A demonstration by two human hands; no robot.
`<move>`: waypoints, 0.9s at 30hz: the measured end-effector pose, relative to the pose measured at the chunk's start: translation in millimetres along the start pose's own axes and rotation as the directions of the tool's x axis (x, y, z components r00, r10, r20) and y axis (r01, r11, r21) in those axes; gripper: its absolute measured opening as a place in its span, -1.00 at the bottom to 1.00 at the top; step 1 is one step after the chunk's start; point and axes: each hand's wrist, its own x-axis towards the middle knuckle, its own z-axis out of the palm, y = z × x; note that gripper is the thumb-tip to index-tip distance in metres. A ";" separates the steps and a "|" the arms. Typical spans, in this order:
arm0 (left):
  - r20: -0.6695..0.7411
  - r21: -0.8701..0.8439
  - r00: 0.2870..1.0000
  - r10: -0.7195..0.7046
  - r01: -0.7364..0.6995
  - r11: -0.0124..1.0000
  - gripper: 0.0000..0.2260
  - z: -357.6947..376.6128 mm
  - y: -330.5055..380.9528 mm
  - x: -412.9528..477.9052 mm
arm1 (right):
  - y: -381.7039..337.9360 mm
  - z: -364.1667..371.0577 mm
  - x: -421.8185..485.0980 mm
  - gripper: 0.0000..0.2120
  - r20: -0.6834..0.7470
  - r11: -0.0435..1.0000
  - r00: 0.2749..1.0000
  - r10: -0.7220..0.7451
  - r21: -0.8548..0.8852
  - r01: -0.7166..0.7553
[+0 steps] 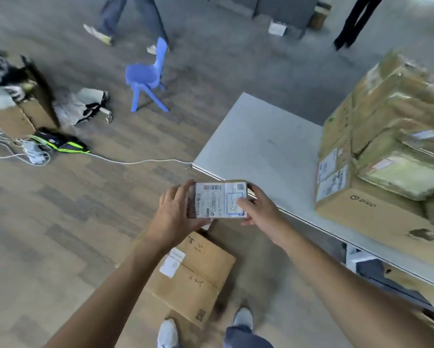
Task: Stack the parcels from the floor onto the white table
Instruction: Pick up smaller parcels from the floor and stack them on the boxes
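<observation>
A small parcel point(217, 200) with a white shipping label hangs in the air just off the near corner of the white table point(266, 144). My left hand point(178, 212) grips its left end and my right hand point(260, 209) grips its right end, thumb on the label. Below my arms a flat brown cardboard parcel point(198, 275) lies on the wooden floor by my feet. On the table's right side stands a stack of cardboard parcels point(376, 156), with a big brown box point(376, 217) at the bottom.
A blue plastic chair point(148, 76) stands on the floor beyond the table. At far left are an open carton point(22, 111), a bag point(82, 106) and white cables point(135, 162) trailing to the table corner. Two people's legs point(133, 18) are at the back.
</observation>
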 end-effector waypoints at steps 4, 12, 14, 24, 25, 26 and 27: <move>0.081 -0.268 0.997 -0.014 0.035 0.963 -0.20 -7.9 42.5 17.9 | -20.6 -31.2 -33.2 -0.63 -0.157 0.993 0.988 -0.014 0.112 0.032; 0.136 -0.436 0.989 0.061 0.005 0.900 -0.59 11.2 126.0 33.0 | -34.6 -86.9 -89.8 -0.72 -0.366 0.942 0.931 0.010 0.315 0.113; 0.137 -0.492 0.989 0.049 0.025 0.870 -0.54 16.7 149.8 32.3 | -33.4 -104.5 -104.6 -0.66 -0.385 0.955 0.923 -0.013 0.268 0.126; 0.281 -0.708 0.957 0.074 0.155 0.689 -0.57 77.7 291.2 -10.4 | 12.7 -214.6 -195.9 -0.65 -0.509 0.968 0.854 -0.110 0.141 0.208; 0.286 -0.699 0.955 0.072 0.157 0.698 -0.56 85.7 306.2 -16.6 | 19.1 -227.1 -206.2 -0.66 -0.513 0.972 0.850 -0.121 0.113 0.207; 0.288 -0.687 0.954 0.078 0.150 0.711 -0.56 93.8 321.0 -22.9 | 25.5 -239.4 -216.3 -0.67 -0.518 0.974 0.845 -0.136 0.086 0.209; 0.286 -0.673 0.954 0.090 0.133 0.728 -0.56 102.3 336.0 -29.3 | 32.1 -252.0 -226.1 -0.66 -0.524 0.975 0.838 -0.152 0.060 0.214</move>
